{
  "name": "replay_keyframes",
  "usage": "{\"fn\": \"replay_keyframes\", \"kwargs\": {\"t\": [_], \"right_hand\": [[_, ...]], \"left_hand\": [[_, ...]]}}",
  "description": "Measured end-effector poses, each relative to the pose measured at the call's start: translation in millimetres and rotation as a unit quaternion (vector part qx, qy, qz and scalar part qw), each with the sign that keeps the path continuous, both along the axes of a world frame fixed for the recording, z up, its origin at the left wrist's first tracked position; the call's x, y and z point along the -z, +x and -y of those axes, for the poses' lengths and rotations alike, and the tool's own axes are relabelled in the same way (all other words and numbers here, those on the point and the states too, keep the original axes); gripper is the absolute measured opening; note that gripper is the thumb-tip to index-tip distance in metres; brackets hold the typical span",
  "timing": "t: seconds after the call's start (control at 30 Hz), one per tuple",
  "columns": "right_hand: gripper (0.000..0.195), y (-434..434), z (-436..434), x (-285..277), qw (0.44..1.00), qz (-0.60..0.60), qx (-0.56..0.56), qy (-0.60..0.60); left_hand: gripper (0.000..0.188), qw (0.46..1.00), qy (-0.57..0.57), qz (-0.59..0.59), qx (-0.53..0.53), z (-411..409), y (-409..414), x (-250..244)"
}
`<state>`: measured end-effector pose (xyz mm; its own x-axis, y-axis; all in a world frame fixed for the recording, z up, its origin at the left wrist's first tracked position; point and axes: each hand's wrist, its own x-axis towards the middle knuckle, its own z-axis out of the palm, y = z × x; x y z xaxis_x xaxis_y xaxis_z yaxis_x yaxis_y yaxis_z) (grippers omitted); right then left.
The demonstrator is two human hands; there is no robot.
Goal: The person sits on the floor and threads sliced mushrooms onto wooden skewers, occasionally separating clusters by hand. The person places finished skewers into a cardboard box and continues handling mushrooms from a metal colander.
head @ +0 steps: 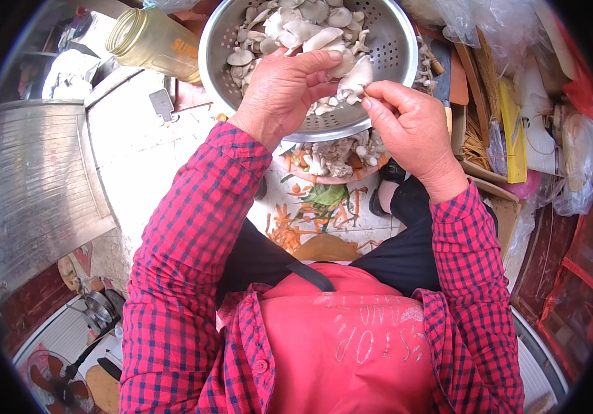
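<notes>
A stainless steel colander [395, 98] with pierced walls holds a heap of pale oyster mushrooms [296, 26]. My left hand [286, 88] is over its near left side, thumb and fingers closed on a pale oyster mushroom. Just to the right, my right hand [413, 119] pinches the stem end of a small mushroom cluster [356, 80] between thumb and forefinger, above the colander's near rim. Below the colander, more mushrooms with rough clumped bases [330, 155] lie on a round pinkish tray [322, 179], partly hidden by the rim.
Carrot peelings [283, 230] and a green leaf [327, 196] litter the tiled floor between my legs. A yellowish plastic jar [159, 44] lies tilted at the colander's left. On the right are a cleaver [442, 70], a cardboard box [506, 217] and plastic bags. A fan [58, 380] stands lower left.
</notes>
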<state>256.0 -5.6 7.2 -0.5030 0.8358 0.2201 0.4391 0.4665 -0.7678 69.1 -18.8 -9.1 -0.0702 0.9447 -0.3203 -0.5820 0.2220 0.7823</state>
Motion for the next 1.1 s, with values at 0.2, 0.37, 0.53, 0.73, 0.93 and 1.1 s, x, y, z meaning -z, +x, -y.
{"fn": "replay_keyframes", "kwargs": {"t": [0.2,0.37,0.53,0.73,0.93,1.1], "right_hand": [[0.011,0.1,0.4,-1.8,1.000,0.003,-0.003,-0.002],[0.012,0.5,0.3,-0.3,1.000,-0.005,-0.003,0.008],[0.012,2.6,-0.7,2.1,1.000,-0.009,-0.003,0.004],[0.012,11.1,-9.1,-2.8,1.000,-0.011,0.028,-0.001],[0.018,40.3,-37.8,-6.0,0.980,-0.092,0.148,-0.098],[0.019,72.0,-65.3,-2.7,0.958,-0.090,0.231,-0.148]], "left_hand": [[0.019,1.000,-0.003,0.013,0.005,0.0,1.0,-0.1],[0.019,1.000,-0.012,0.012,0.010,-0.8,0.1,-0.2],[0.018,0.999,-0.008,0.022,0.023,-1.5,-1.7,-0.2],[0.029,0.999,-0.018,0.028,0.023,-4.1,-8.0,0.2],[0.034,0.999,-0.029,0.005,0.025,-6.2,-12.8,-3.2],[0.032,0.999,-0.023,0.014,0.029,-6.2,-18.9,-3.4]]}}
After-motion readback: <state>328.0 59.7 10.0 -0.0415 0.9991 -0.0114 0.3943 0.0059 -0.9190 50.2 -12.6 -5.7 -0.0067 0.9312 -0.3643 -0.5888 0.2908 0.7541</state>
